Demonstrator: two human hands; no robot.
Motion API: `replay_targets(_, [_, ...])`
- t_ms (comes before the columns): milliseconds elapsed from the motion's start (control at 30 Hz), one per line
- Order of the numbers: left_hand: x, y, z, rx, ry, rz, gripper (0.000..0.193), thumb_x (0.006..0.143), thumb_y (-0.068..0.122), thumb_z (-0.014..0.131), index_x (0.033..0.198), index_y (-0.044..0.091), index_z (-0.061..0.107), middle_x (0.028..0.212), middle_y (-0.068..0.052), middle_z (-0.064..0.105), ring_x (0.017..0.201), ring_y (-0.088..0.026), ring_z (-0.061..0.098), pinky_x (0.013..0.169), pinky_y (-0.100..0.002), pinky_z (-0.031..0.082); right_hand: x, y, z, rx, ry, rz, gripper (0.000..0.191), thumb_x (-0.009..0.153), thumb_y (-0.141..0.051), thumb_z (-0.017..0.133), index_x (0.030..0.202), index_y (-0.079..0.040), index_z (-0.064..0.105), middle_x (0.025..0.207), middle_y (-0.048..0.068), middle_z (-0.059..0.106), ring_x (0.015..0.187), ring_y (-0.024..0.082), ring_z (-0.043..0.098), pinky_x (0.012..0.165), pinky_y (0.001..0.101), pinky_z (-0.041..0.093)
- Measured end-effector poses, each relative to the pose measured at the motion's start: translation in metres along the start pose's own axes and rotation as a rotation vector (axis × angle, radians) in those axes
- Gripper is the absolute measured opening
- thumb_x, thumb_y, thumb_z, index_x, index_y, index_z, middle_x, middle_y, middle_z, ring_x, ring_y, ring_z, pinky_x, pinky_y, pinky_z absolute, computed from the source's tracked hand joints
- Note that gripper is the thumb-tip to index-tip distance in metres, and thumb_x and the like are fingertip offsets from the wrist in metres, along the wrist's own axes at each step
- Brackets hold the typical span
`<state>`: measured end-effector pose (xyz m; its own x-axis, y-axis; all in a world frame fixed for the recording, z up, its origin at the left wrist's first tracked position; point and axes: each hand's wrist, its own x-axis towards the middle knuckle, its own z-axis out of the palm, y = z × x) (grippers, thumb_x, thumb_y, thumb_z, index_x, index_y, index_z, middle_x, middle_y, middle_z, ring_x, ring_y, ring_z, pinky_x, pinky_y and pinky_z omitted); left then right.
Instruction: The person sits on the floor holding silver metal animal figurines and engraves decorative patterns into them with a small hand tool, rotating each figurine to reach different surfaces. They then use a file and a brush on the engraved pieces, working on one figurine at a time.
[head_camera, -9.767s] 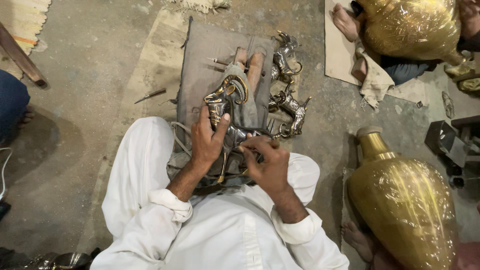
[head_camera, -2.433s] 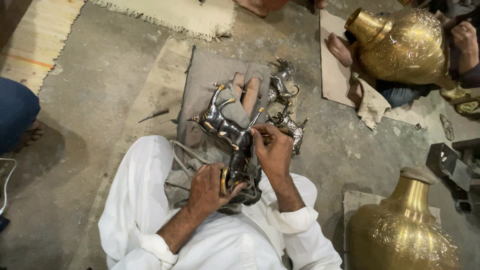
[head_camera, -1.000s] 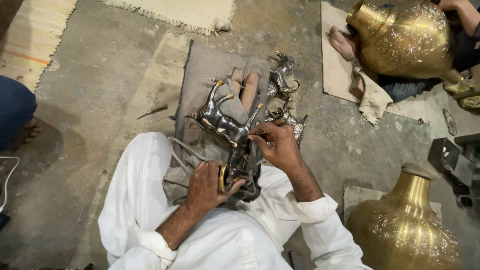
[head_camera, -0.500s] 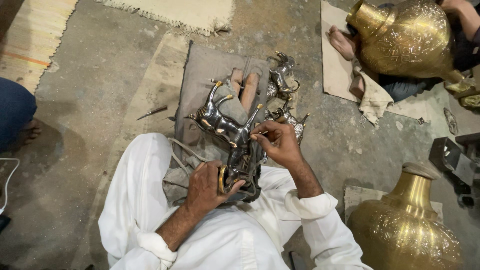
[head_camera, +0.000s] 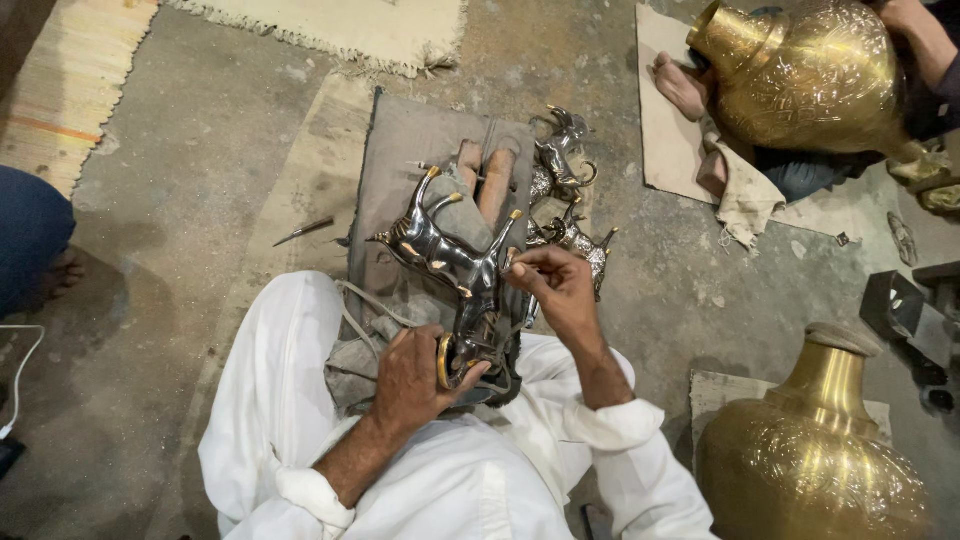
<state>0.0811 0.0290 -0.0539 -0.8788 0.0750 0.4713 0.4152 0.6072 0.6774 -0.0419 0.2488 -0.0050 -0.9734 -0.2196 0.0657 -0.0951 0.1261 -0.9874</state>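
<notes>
A shiny silver metal animal figurine (head_camera: 445, 258) with gold-tipped legs lies upside down over my lap, legs pointing away from me. My left hand (head_camera: 415, 375) grips its head end near a gold ring. My right hand (head_camera: 555, 290) pinches a thin metal tool against the figurine's leg area. Two more silver animal figurines (head_camera: 562, 170) (head_camera: 580, 243) lie just beyond my right hand, on the edge of a grey cloth pad (head_camera: 400, 160).
A large brass vase (head_camera: 810, 460) stands at my right. Another person holds a second brass vase (head_camera: 810, 75) at the top right, bare foot on a cloth. A small metal tool (head_camera: 303, 230) lies on the concrete floor. A woven mat (head_camera: 340, 25) lies ahead.
Since ten seconds ago I have turned the figurine so its body points left and away. In the last second my hands and the figurine have barely moved.
</notes>
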Motion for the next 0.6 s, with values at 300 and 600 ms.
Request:
replay_targets(300, [0.002, 0.017, -0.010, 0.028, -0.056, 0.122, 0.065, 0.083, 0.049, 0.083, 0.109, -0.003, 0.054, 0.080, -0.014, 0.063, 0.071, -0.031, 0.063, 0.071, -0.045, 0.050, -0.057, 0.017, 0.045, 0.154, 0.404, -0.031, 0.021, 0.096, -0.015, 0.074, 0.111, 0.000, 0.072, 0.099, 0.006, 0.076, 0.089, 0.009, 0.072, 0.081, 0.0220, 0.060])
replay_targets(600, [0.012, 0.032, -0.026, -0.047, -0.422, 0.144, 0.074, 0.085, 0.069, 0.070, 0.111, 0.000, 0.062, 0.092, -0.014, 0.065, 0.088, -0.029, 0.063, 0.085, -0.047, 0.049, -0.050, 0.018, 0.051, 0.110, 0.358, -0.025, 0.020, 0.098, -0.015, 0.072, 0.112, -0.001, 0.069, 0.099, 0.004, 0.077, 0.088, 0.004, 0.070, 0.074, 0.0165, 0.053])
